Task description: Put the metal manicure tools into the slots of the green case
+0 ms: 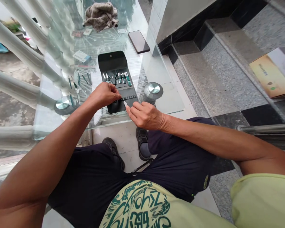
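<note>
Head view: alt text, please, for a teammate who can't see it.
The left hand is over an open black tool case on a glass table; the right hand pinches a small pale item. Beyond lie a phone and a crumpled cloth.

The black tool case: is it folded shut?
No, the black tool case lies open on the glass table, its flap folded out and green-handled tools showing inside.

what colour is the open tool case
The tool case is black, seen best in the head view.
</note>
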Tool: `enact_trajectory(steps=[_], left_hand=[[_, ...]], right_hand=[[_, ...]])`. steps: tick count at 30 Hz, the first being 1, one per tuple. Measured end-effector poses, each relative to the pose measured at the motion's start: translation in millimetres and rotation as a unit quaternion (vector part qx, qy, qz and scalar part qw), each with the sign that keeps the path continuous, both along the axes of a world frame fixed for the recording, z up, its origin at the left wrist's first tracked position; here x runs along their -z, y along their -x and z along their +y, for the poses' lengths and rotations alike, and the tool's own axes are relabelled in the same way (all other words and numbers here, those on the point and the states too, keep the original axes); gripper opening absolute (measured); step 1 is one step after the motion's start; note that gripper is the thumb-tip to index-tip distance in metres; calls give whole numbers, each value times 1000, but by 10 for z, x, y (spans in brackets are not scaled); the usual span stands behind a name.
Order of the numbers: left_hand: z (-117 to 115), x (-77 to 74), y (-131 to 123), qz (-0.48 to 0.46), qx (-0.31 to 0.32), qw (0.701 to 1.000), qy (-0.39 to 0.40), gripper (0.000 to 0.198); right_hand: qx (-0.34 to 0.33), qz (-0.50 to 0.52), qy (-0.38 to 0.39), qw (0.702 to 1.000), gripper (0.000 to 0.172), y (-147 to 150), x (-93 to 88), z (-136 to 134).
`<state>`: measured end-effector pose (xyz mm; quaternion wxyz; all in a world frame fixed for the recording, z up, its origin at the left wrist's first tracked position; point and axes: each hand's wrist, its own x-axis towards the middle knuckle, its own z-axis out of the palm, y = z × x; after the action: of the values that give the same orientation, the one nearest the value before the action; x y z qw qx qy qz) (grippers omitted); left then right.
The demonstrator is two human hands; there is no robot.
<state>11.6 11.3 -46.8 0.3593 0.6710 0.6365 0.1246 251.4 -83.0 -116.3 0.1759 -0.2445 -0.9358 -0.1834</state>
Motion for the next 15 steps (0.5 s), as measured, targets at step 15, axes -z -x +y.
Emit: enact_trajectory(steps=[15], left_hand=[[-79, -43, 127, -19, 36, 999, -10, 13]], right_hand=[[-39, -34, -65, 997, 35, 3, 48, -4]])
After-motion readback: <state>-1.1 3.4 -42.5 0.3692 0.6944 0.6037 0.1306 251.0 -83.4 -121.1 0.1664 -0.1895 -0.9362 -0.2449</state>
